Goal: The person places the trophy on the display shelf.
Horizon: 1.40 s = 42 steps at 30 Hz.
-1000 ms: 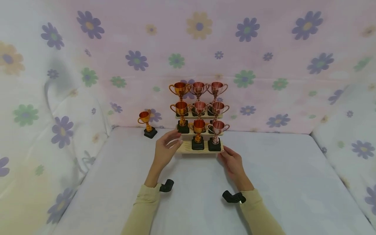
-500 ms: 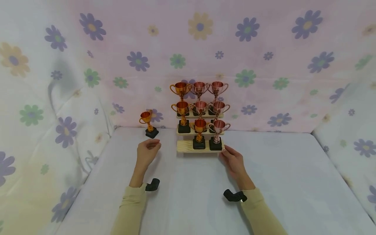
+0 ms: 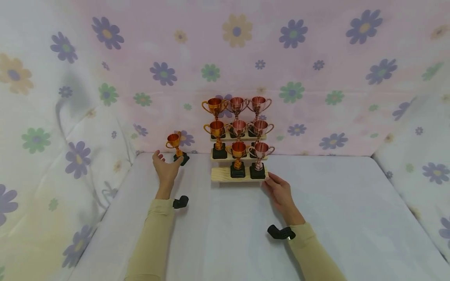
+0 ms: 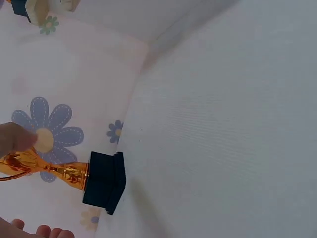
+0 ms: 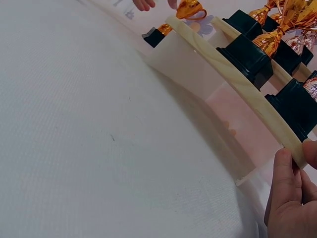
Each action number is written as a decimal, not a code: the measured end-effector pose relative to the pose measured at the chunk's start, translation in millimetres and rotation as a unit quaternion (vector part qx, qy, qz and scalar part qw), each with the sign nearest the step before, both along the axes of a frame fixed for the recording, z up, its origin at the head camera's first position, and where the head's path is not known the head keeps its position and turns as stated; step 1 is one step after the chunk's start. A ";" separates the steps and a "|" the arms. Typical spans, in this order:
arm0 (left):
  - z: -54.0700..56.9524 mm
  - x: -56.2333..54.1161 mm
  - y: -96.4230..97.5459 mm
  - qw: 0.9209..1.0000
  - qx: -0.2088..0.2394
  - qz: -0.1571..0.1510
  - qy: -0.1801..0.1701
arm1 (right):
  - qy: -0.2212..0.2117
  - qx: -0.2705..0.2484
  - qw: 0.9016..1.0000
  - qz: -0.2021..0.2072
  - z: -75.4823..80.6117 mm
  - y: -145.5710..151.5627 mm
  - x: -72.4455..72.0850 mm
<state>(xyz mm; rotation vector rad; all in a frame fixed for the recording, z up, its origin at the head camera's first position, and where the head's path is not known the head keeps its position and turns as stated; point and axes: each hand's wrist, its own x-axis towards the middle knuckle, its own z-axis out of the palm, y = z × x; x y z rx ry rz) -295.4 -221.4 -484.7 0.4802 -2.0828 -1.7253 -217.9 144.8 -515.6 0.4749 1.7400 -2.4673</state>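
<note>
A small gold trophy cup on a black base stands upright by itself at the table's back left. My left hand reaches up to it, thumb and fingers spread apart. In the left wrist view the thumb lies over the gold trophy's cup and the fingertips are apart from it. My right hand grips the right end of the lowest step of a wooden tiered display stand, thumb above and fingers below. On that step, a gold trophy stands beside a rose-coloured trophy.
Several more gold and rose-coloured trophies, among them a gold one, fill the upper steps. Bare wood shows at the lowest step's left end. A flowered cloth backdrop rises behind the white table.
My left hand has moved left from the stand's lowest step to the lone gold trophy, and its fingers have spread. The right hand stays at the stand's end.
</note>
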 end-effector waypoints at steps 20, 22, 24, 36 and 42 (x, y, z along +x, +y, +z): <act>1.9 -30.4 6.3 0.993 0.105 0.021 0.045 | -0.002 0.002 1.000 -0.001 -3.5 0.5 1.7; 1.7 -31.6 8.9 0.991 0.115 0.025 0.056 | -0.003 0.003 1.000 0.001 -4.1 0.6 1.5; 1.8 -32.9 11.2 0.990 0.123 0.025 0.070 | -0.003 0.005 1.000 0.002 -4.3 0.0 1.3; 5.3 -37.7 15.0 0.987 0.099 0.047 0.119 | 0.001 0.003 1.000 0.004 -4.0 -2.5 0.1; 13.9 -24.8 17.5 0.980 0.081 0.008 0.181 | -0.002 0.006 1.000 0.001 -2.2 0.3 -1.6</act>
